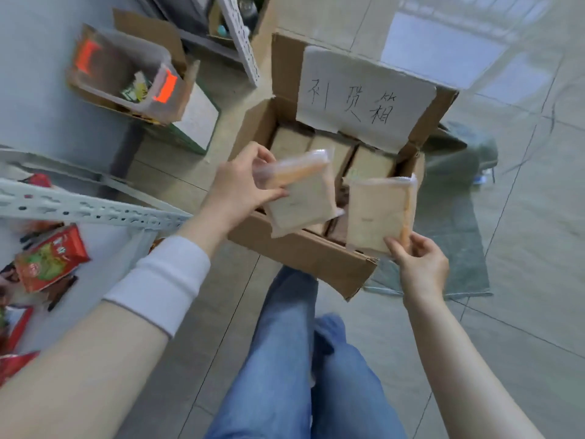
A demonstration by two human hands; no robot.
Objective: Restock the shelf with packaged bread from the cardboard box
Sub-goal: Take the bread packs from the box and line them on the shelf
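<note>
An open cardboard box (304, 251) stands on the floor in front of me, with several wrapped bread packs (370, 163) standing inside. My left hand (240, 188) grips one clear-wrapped bread pack (300, 198) by its left edge, above the box's near left side. My right hand (421, 264) pinches the bottom corner of a second bread pack (376, 213), held upright over the box's near right corner. A handwritten paper label (364, 96) is stuck to the raised rear flap. The white metal shelf (95, 207) lies at the left.
Red snack packets (50, 258) lie on the shelf at the lower left. Another open box with orange tape (126, 80) stands at the upper left. A grey-green mat (462, 248) lies under the box's right side. My legs in blue jeans (304, 359) are below the box.
</note>
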